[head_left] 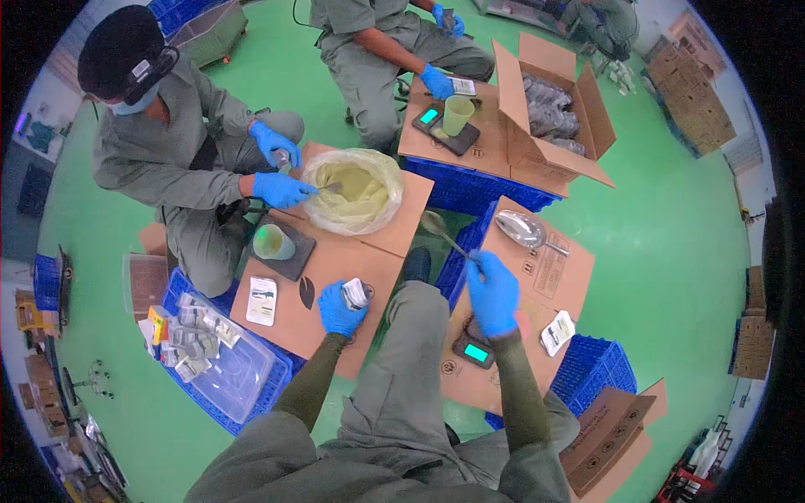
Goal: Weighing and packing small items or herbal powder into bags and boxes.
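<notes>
My left hand (pixel 339 312), in a blue glove, is closed around a small pouch (pixel 355 293) with a white label, above the left cardboard sheet. My right hand (pixel 493 295), also gloved, grips the handle of a spoon (pixel 433 223); its bowl points away to the left, over the gap between the work surfaces. Below that hand lies a dark digital scale (pixel 475 353) with a lit green display, partly covered by it. An open plastic bag of green powder (pixel 362 199) stands beyond my left hand. A white-labelled packet (pixel 558 333) rests right of the scale.
A metal scoop (pixel 521 228) lies on the right cardboard. A co-worker's gloved hand (pixel 283 190) holds a tool in the powder, near a cup (pixel 272 242) on another scale. Several pouches (pixel 193 339) fill a tray at left. An open carton (pixel 553 113) stands at the back.
</notes>
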Demonstrator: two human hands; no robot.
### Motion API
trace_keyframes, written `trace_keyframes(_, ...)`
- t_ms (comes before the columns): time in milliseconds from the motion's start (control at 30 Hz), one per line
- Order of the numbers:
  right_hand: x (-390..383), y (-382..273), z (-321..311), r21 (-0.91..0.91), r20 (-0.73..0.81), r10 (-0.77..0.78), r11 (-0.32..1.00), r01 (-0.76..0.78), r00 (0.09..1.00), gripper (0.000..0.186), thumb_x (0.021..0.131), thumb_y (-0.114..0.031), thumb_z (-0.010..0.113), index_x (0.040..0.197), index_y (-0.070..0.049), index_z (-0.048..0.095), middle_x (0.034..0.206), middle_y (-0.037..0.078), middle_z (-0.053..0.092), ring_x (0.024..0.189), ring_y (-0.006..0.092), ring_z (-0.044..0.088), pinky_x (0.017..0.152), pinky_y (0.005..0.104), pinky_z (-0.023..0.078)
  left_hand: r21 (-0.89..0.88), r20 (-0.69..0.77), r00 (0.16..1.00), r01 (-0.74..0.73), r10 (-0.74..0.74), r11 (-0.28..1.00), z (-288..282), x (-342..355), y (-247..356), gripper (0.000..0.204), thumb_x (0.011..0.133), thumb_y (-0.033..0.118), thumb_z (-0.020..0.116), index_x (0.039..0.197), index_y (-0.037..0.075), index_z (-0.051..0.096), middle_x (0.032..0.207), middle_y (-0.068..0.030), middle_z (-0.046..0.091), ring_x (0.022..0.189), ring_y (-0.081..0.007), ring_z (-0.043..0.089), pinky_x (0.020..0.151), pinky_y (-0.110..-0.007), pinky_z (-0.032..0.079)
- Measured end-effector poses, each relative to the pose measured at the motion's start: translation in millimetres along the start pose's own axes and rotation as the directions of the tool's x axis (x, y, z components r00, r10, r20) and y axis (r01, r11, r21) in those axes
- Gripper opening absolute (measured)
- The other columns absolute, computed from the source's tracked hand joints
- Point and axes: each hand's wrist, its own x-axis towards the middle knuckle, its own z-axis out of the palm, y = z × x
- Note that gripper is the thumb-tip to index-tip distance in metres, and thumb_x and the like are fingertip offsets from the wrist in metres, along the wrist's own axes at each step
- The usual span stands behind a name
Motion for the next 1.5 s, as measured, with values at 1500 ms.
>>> trace_keyframes(1500,126,-3,168,0.26,0.351,0.051,0.954,-0.15,0.935,0.027,0.086,-0.028,0.063,0.09,-0.004,0.075,0.089,0.02,0.071,0.083,0.0378,0.07,0.074,0.0439,0.054,0.121,-0.196,0.977,-0.065,0.088,0.991,-8,0,21,0.05,0.065,0.035,0.086,0.099,0.006,0.065,0.095,-0.017,0.066,0.094,-0.0392,0.062,0.081,-0.049,0.049)
